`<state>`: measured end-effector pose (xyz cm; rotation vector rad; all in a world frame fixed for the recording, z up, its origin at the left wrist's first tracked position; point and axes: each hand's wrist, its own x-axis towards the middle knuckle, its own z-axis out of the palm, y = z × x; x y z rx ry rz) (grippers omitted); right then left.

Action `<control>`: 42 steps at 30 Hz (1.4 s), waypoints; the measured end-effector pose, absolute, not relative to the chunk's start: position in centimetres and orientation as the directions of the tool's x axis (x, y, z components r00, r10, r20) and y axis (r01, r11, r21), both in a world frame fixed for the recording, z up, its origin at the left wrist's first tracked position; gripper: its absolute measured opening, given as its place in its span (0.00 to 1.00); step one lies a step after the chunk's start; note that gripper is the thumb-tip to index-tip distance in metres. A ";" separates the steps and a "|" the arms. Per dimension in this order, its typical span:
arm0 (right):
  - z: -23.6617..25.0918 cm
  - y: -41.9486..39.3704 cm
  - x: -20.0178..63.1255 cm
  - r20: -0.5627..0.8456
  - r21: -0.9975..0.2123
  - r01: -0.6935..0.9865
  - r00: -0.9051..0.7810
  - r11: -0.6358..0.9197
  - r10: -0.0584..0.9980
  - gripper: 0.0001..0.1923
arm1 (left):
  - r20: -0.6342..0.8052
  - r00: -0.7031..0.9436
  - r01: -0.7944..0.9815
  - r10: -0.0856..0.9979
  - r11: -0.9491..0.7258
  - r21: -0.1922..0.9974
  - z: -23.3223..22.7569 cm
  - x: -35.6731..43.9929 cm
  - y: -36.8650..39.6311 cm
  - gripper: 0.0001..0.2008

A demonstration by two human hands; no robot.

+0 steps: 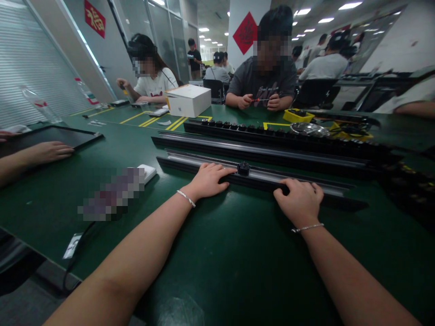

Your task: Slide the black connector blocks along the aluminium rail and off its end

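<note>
- Left hand [208,179] lay flat, fingers together, palm down on the near rail [258,177], gripping nothing; it pressed the rail's left stretch.
- Right hand [300,199] rested on the same rail at about 3 o'clock from the left, fingers curled over its near edge; a loose hold, not a clamp.
- Rail lay crosswise on the green table [238,262], straight ahead at 12 o'clock of the wrists.
- A small black clip [244,168] sat on the rail between the hands, just beside the left fingertips.
- Judged step: steadying the rail with both hands around the clip. Next move would likely call for one hand to free itself and work the clip while the other pinned the rail.
- At 9 o'clock, a white pad [148,172] near the rail's left end; farther left, a co-worker's hand [50,151] by a dark tray [50,136].
- Beyond, at 12 o'clock, two more rails [265,147], the far one studded with clips, close enough to crowd any forward reach.
- Farther: white box [189,100], yellow bin [299,116], metal bowl [309,129], seated people.
</note>
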<state>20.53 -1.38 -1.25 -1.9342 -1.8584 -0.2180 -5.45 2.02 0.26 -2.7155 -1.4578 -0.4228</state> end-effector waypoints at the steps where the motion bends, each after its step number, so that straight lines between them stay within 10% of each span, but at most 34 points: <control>1: -1.3 -1.4 20.5 0.413 -0.205 0.979 0.086 0.000 0.907 0.16 | 0.249 0.523 0.823 0.815 -0.559 0.100 0.3 -5.4 2.0 0.25; 42: -1.5 -1.3 20.6 0.437 -0.211 0.977 0.077 0.019 0.896 0.15 | 0.271 0.548 0.771 0.791 -0.604 0.205 0.2 -5.1 1.8 0.25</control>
